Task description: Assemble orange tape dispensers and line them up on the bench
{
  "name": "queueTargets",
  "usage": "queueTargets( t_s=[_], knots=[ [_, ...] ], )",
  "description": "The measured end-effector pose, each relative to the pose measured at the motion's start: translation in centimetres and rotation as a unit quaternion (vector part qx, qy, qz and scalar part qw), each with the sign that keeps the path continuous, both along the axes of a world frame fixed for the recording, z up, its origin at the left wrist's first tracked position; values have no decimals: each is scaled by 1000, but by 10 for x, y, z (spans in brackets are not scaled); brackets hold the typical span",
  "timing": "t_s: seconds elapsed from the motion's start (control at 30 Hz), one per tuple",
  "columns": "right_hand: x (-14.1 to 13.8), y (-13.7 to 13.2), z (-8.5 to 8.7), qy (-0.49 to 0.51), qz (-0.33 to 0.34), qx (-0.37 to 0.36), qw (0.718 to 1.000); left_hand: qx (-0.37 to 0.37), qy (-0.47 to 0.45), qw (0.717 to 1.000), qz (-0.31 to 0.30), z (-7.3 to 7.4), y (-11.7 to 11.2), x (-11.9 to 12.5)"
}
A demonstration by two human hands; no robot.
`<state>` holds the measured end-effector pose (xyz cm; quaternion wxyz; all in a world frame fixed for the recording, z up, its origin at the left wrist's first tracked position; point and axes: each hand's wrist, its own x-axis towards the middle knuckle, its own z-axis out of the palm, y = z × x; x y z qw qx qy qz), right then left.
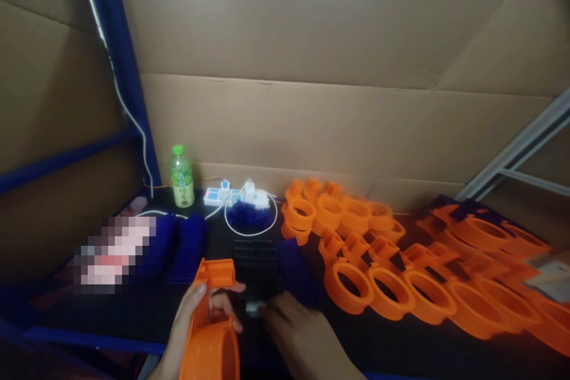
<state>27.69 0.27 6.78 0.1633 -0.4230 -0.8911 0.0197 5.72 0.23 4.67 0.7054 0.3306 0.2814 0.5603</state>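
Observation:
My left hand is closed around an orange plastic part with a ring at its lower end and a box-shaped head at the top. My right hand reaches low over the black tabletop, its fingertips beside a small silvery piece. Blur and shadow hide whether those fingers grip it. Just beyond the right hand lies a group of black blocks, with a dark blue piece to their right.
Rows of matching orange ringed parts cover the right side. A green-capped bottle stands at the back left, near a white power strip with looped cables. Dark blue packs lie at left. Cardboard walls enclose the back.

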Motion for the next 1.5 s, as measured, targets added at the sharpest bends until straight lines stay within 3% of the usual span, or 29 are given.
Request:
queueTargets(
  t_s=[0.13,0.23,0.37,0.53,0.67,0.87,1.03,1.3,1.5],
  knots=[
    [1,4,-12,-8,-12,17,1000,20,52,998,11,8,-3,4],
    [1,6,-6,25,-26,-17,999,17,62,998,22,13,-6,7],
    [1,9,9,146,-31,-115,982,13,53,998,14,12,-4,8],
    [0,14,40,325,-69,-259,907,15,22,999,-29,9,-1,5],
    [-5,18,61,401,-34,-381,832,23,25,998,-53,11,-2,4],
    [-7,24,56,387,-33,-474,790,30,15,997,-63,11,-1,4],
    [-4,25,56,366,-37,-480,797,28,32,997,-61,4,-3,3],
    [3,30,77,276,-5,-422,864,53,118,988,-82,-18,-4,-5],
    [4,35,75,269,8,-428,863,80,140,984,-72,-12,-5,-3]
  ],
)
